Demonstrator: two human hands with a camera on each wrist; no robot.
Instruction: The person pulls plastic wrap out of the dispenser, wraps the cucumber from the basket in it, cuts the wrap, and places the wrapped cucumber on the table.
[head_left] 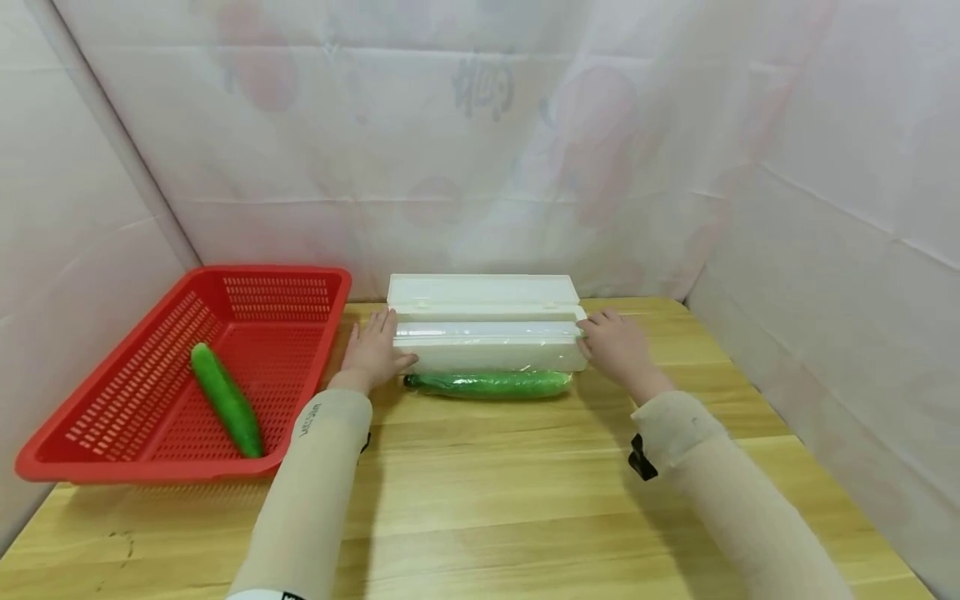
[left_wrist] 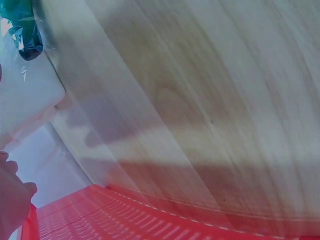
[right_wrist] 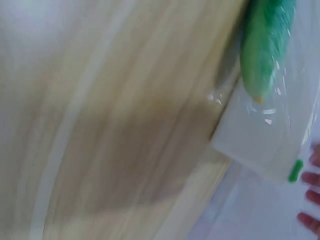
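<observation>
A long white cling film box [head_left: 491, 357] stands with its lid [head_left: 483, 289] raised, showing a film roll [head_left: 487, 329] inside. Clear film comes over the front and covers a green cucumber [head_left: 491, 384] lying along the box. My left hand [head_left: 371, 350] rests at the left end, fingers straight and thumb toward the front face. At the opposite end, my right hand [head_left: 618, 350] touches the box near the roll; its fingers [right_wrist: 311, 180] look loosely spread in the right wrist view. A small green piece [right_wrist: 295, 171] shows at that corner. The right thumb's contact is unclear.
A red plastic basket [head_left: 333, 333] stands on the left of the wooden table [head_left: 510, 500], with another cucumber [head_left: 227, 400] inside. Pale curtains [head_left: 480, 167] hang behind and along both sides.
</observation>
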